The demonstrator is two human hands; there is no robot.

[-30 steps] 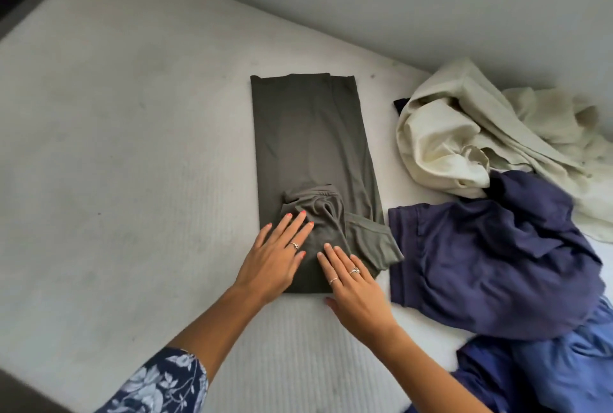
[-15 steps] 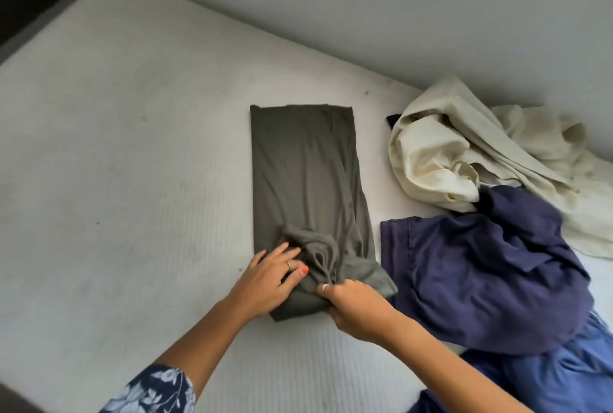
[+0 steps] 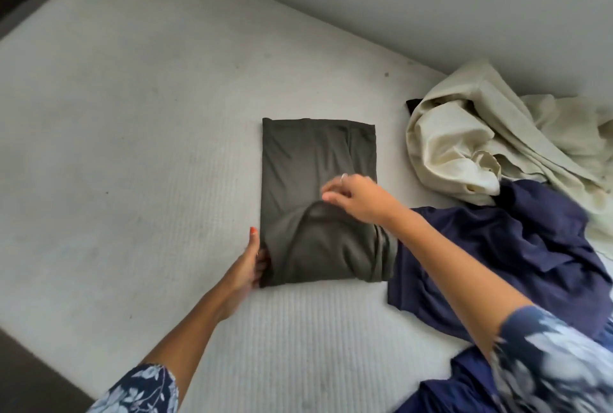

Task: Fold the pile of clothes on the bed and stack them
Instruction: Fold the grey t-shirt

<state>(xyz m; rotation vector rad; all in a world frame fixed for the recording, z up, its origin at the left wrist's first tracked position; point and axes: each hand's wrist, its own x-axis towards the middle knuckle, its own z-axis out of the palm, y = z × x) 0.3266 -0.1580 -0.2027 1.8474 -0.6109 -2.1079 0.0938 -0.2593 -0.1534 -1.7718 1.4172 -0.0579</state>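
One olive-green garment (image 3: 318,180) lies on the white mattress (image 3: 132,147), folded now into a compact rectangle with straight edges; its near half is doubled over the far half, and a curved seam shows on the top layer; at its right edge some thin layers stick out a little. I see my left hand (image 3: 250,260) against the left near edge of the garment, fingers straight, touching the cloth; my right hand (image 3: 355,197) is over the middle of the garment, fingers bent, but whether they pinch the fabric I cannot tell. Right of the garment lie a navy garment (image 3: 497,263) and a cream garment (image 3: 481,133), both unfolded. Half a second ago the garment was long and both hands gripped its near end; it is now about half as long.
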